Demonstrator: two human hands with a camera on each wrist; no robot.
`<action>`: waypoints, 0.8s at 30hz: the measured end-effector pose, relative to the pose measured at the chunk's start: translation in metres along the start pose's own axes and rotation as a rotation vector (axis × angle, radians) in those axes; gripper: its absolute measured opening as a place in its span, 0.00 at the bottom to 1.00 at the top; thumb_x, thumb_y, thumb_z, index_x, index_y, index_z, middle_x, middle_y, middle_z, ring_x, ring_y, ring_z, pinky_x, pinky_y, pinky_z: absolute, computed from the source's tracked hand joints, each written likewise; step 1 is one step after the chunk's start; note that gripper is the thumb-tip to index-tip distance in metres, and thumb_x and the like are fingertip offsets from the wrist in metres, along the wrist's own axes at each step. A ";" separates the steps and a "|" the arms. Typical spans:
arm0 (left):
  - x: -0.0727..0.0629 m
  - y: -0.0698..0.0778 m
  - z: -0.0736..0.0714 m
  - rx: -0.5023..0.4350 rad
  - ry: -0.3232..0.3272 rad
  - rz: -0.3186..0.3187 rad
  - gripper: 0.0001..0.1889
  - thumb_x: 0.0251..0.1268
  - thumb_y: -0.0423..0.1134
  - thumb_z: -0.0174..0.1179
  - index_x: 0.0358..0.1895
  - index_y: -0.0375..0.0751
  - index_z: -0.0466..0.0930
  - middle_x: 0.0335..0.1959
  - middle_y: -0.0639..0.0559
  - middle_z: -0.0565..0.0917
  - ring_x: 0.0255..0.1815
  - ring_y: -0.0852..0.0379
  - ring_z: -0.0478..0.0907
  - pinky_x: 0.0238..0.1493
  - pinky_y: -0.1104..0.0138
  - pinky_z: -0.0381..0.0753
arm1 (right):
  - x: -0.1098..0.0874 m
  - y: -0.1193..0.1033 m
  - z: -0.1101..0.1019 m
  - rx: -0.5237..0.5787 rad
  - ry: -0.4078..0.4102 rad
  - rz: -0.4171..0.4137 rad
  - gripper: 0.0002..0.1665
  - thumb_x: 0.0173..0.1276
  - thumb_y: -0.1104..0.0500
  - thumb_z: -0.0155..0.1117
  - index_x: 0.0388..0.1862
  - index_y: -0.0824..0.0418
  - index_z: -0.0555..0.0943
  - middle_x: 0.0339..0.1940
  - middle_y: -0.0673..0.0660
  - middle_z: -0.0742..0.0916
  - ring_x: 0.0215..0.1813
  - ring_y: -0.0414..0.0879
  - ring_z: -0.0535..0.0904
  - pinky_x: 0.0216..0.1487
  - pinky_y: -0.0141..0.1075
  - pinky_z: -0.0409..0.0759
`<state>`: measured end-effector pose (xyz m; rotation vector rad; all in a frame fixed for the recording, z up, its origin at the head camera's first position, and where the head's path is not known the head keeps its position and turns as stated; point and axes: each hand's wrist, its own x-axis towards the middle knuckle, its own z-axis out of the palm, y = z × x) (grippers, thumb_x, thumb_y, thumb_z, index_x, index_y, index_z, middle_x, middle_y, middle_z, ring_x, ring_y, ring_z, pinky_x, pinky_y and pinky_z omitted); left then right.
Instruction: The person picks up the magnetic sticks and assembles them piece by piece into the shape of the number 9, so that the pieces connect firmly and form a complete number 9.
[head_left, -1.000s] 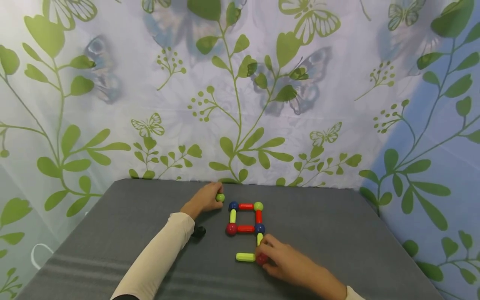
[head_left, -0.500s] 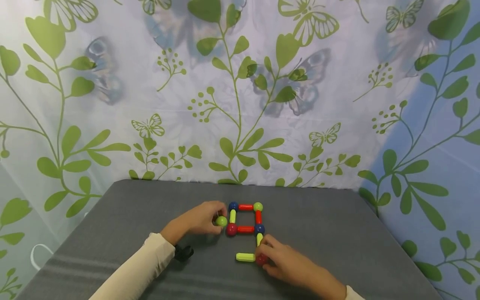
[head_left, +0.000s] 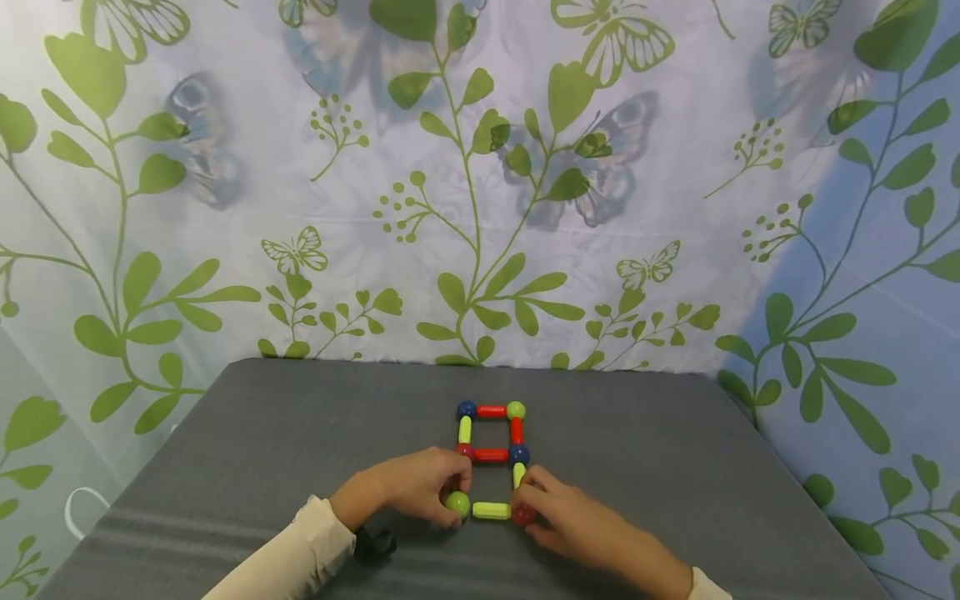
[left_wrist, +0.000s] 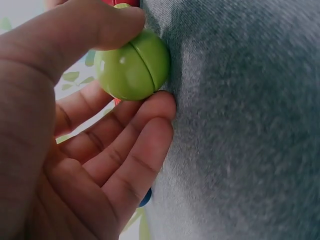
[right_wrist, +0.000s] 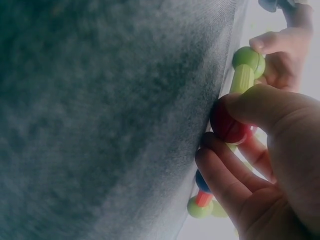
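My left hand pinches a green ball between thumb and fingers, low over the grey surface. That ball sits right by the left end of a yellow-green rod. At the rod's other end, my right hand holds a red ball. From the red ball another yellow-green rod, partly covered by my fingers, leads up to a blue ball. Beyond is a square of rods and balls, whose near-left red ball is partly behind my left hand. In the left wrist view, the thumb presses the green ball from above.
The square's far side has a blue ball, a red rod and a green ball. A grey cloth-covered table lies beneath everything. Behind it hangs a leaf-and-butterfly curtain.
My left hand has brought the green ball from beside the square's far-left corner toward me, down to the free end of the near rod. My right hand has stayed on the red ball.
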<state>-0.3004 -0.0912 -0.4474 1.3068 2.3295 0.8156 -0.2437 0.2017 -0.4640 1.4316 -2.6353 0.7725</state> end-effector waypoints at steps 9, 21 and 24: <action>-0.002 0.002 0.003 0.008 0.025 -0.028 0.16 0.56 0.38 0.76 0.39 0.49 0.75 0.30 0.60 0.77 0.28 0.68 0.73 0.32 0.73 0.76 | 0.002 -0.001 0.000 0.016 -0.008 0.004 0.23 0.64 0.67 0.73 0.52 0.47 0.77 0.49 0.44 0.73 0.39 0.33 0.76 0.37 0.24 0.76; -0.005 0.001 0.004 -0.003 0.040 -0.020 0.15 0.57 0.40 0.75 0.41 0.48 0.76 0.32 0.61 0.79 0.31 0.65 0.77 0.34 0.73 0.77 | 0.001 0.000 -0.001 0.012 -0.034 0.041 0.22 0.66 0.63 0.72 0.54 0.46 0.77 0.50 0.43 0.72 0.40 0.34 0.76 0.38 0.26 0.77; -0.009 -0.004 -0.001 0.006 0.077 -0.030 0.15 0.61 0.45 0.73 0.46 0.48 0.79 0.38 0.60 0.80 0.37 0.63 0.79 0.40 0.70 0.79 | 0.000 0.004 -0.005 0.007 -0.042 0.081 0.21 0.70 0.58 0.70 0.59 0.47 0.77 0.52 0.44 0.74 0.42 0.34 0.77 0.41 0.29 0.78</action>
